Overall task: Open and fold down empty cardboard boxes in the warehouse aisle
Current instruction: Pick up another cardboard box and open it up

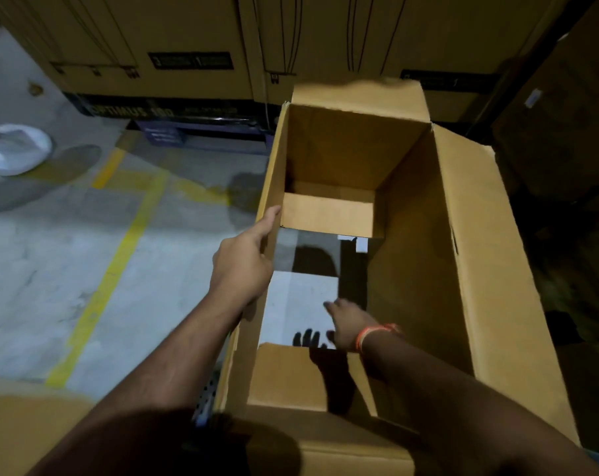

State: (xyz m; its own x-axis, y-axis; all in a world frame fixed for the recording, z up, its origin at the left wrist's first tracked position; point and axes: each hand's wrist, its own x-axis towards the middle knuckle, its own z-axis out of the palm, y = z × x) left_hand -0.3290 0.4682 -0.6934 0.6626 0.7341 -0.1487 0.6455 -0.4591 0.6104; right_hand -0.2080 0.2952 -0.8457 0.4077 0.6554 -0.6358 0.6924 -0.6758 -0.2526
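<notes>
Cardboard box (pixel 462 269) is standing upright on the grey floor (pixel 50 269) of the aisle, open at top, bottom partly open too, floor showing through the middle. Stacked cartons (pixel 188 39) are sitting just behind it on a dark pallet (pixel 202 132). Right top flap (pixel 490 255) is hanging outward, far flap (pixel 356 97) is sticking up. Two bottom flaps, far one (pixel 327 214) and near one (pixel 287 376), are lying roughly level inside. Yellow floor line (pixel 119 255) is running to the left; someone's white shoe (pixel 13 149) is showing at the left edge.

Left hand (pixel 243 266) is gripping the box's left wall at the rim, fingers wrapping over the edge, thumb lying along the outside. Right hand (pixel 349 324), orange band (pixel 377 333) on the wrist, is reaching down inside with fingers spread and loose, holding nothing, blurred; contact with the bottom flaps can't be told.

Risks, as a guess: the near flap could be snagging the right forearm when the box collapses; with one hand steadying the wall the box could be skewing into the cartons behind; pushing a flap against its crease could be tearing it.
</notes>
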